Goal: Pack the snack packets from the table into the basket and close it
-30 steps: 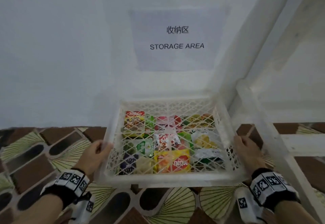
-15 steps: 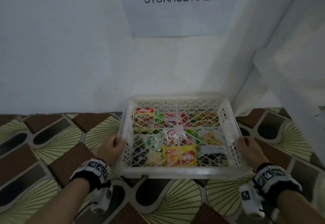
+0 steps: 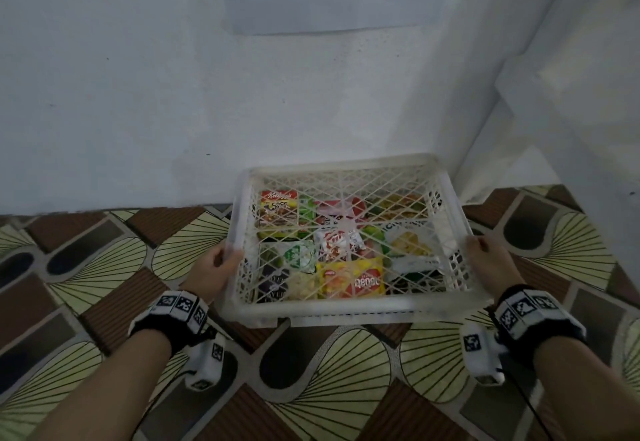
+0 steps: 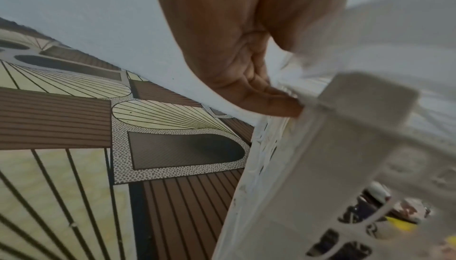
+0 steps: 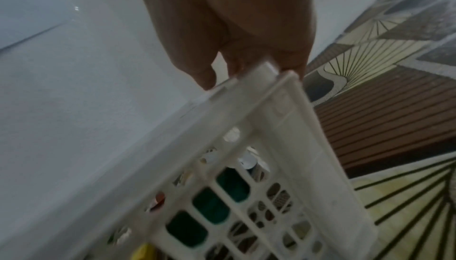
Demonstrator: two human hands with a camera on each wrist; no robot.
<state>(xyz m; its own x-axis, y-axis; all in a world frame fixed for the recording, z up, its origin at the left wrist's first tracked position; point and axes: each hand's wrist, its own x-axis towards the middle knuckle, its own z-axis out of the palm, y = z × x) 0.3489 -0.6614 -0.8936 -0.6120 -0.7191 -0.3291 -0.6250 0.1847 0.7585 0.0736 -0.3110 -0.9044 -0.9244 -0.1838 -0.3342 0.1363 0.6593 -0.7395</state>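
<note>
I hold the white lattice basket (image 3: 349, 309) by its two side rims, my left hand (image 3: 211, 272) curled over the left edge, my right hand (image 3: 491, 267) wrapped over the right, each grip closed on the plastic. Snack packets (image 3: 349, 276) fill it under the latticed lid (image 3: 346, 205). The basket sits low over the patterned floor (image 3: 104, 267), close to the white wall (image 3: 173, 94).

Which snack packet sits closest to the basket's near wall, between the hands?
The yellow packet with red lettering, front centre under the lattice lid; the red cereal packet lies at the far-left corner.
</note>
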